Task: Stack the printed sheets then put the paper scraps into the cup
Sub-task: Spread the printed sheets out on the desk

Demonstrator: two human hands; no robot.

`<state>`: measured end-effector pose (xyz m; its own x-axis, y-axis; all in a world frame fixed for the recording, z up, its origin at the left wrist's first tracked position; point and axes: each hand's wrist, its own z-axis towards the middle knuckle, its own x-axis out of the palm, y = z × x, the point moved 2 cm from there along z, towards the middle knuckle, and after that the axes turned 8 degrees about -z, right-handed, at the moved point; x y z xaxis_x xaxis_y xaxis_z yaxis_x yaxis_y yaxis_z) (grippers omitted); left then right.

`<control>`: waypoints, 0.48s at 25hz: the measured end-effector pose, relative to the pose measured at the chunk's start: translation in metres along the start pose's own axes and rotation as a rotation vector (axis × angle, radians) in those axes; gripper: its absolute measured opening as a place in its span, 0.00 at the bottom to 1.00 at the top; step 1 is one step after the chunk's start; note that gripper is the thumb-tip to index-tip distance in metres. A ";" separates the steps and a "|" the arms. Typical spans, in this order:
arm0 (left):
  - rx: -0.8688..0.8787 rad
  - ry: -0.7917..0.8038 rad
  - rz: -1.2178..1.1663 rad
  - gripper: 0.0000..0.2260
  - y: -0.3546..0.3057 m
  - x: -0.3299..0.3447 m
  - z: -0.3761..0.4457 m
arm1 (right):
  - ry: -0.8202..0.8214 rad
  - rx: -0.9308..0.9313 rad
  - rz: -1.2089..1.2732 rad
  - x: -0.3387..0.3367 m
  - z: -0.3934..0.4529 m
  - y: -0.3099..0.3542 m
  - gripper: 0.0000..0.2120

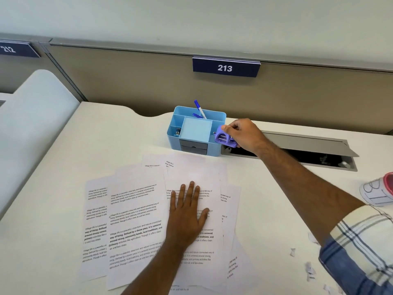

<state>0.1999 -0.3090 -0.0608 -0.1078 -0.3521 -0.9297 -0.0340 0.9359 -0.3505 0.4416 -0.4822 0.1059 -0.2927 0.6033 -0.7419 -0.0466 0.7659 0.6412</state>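
Blue organiser point(196, 133) holds pens point(199, 108); right hand point(242, 133) grips stapler point(225, 139).

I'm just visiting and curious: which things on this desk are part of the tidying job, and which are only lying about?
Part of the job:
- printed sheets, fanned out, left hand flat on them
- paper scraps, lower right
- cup, right edge

Lying about:
- blue organizer with pens
- purple gadget, held by right hand
- open cable tray
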 end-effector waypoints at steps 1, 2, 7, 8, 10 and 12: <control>-0.002 0.001 -0.001 0.35 0.000 -0.001 0.000 | 0.006 0.005 -0.031 0.001 0.004 0.003 0.20; -0.002 0.000 -0.003 0.35 0.000 -0.001 0.000 | 0.014 0.017 -0.054 0.003 0.010 0.004 0.21; 0.003 -0.013 -0.014 0.35 0.000 -0.001 -0.001 | 0.045 0.087 -0.116 0.010 0.031 0.013 0.19; 0.003 -0.014 -0.012 0.35 0.000 -0.001 -0.001 | 0.035 0.085 -0.106 0.010 0.035 0.015 0.18; 0.003 -0.018 -0.010 0.35 0.000 -0.002 -0.001 | 0.021 0.083 -0.070 0.007 0.041 0.019 0.14; 0.004 -0.025 -0.019 0.35 0.000 -0.002 -0.001 | 0.029 0.083 -0.063 0.004 0.046 0.021 0.14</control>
<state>0.1994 -0.3084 -0.0584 -0.0820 -0.3695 -0.9256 -0.0315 0.9292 -0.3682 0.4836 -0.4531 0.1073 -0.3188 0.5480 -0.7734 0.0131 0.8184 0.5745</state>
